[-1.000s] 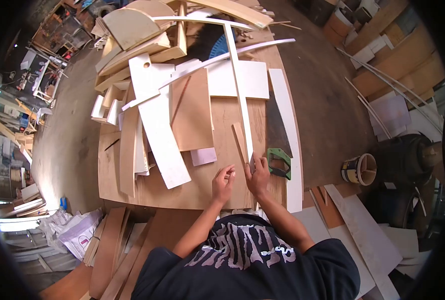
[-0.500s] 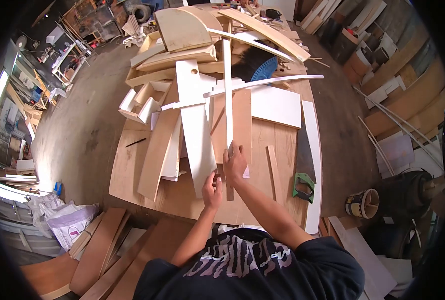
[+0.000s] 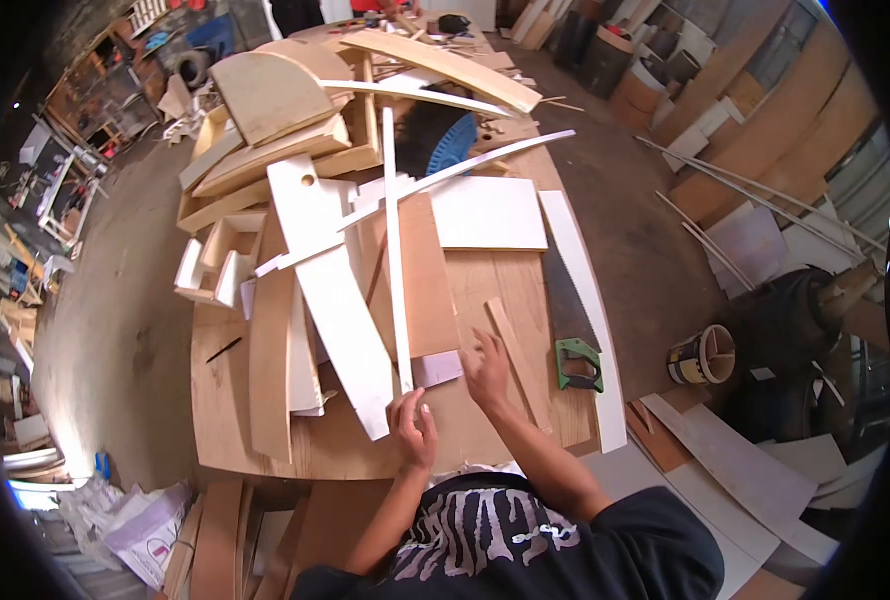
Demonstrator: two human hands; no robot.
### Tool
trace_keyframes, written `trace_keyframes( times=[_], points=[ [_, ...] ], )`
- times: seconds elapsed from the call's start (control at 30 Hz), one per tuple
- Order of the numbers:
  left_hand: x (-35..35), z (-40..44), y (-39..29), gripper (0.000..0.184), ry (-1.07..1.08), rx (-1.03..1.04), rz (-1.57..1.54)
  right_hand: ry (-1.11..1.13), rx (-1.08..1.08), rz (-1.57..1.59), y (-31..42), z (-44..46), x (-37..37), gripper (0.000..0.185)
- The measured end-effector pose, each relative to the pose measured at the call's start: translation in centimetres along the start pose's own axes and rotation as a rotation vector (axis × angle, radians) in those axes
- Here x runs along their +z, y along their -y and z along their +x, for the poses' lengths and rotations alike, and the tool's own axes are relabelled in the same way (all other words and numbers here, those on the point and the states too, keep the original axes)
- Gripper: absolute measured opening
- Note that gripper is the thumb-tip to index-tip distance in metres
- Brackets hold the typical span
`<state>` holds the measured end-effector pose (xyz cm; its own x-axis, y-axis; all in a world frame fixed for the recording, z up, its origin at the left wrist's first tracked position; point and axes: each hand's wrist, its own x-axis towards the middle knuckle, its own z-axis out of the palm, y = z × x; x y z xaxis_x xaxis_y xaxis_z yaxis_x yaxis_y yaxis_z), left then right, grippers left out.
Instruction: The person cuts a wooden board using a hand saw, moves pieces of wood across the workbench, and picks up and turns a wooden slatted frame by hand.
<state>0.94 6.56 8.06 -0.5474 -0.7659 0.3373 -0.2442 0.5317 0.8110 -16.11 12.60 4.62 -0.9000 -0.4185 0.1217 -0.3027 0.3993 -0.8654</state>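
**Left hand (image 3: 414, 432) at the end of the strip (image 3: 397, 260), right hand (image 3: 488, 372) spread nearby**

The table (image 3: 220, 410) carries everything within reach, with a crowded far half and bare wood along the near edge. Left of centre lies the white board (image 3: 330, 300), a round hole near its far end, its near end close to the left hand. Just right of it is the brown board (image 3: 430, 285). The plank (image 3: 610, 420) runs down the table's right edge. Beyond the brown board sits the white panel (image 3: 490, 215).

The strip is long, white and narrow. It reaches away from the left hand, over the brown board, and crosses above the slat (image 3: 465, 182), which slants over the white board. The saw (image 3: 570, 315) lies along the plank, green handle toward the person.

The left hand is half curled, fingertips at the strip's near end; whether they grip it or only touch it, I cannot tell. The right hand has its fingers loosely apart, between the strip and the stick (image 3: 520, 365), nearer the stick; whether it touches the table is unclear.

The purple piece (image 3: 439, 368) pokes out from the brown board's near edge. The pencil-thin dark rod (image 3: 225, 350) lies far left.
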Motion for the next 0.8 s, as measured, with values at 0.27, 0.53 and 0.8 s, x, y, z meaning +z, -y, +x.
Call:
trace_keyframes(
  times=[0.27, 0.53, 0.8],
  points=[
    [10.0, -2.7, -2.6, 0.041, 0.624, 0.057, -0.141, -0.104, 0.016, -0.508, -7.3, -3.6, -15.0, 0.065],
    [20.2, -8.3, -5.6, 0.05, 0.588, 0.087, 0.171, 0.32, -0.147, -0.697, -14.0, -1.3, -21.1, 0.059],
    [22.2, -10.1, -5.0, 0.042, 0.409, -0.105, 0.436, 0.377, -0.352, -0.415, -15.3, 1.2, -24.2, 0.039]
  ],
)
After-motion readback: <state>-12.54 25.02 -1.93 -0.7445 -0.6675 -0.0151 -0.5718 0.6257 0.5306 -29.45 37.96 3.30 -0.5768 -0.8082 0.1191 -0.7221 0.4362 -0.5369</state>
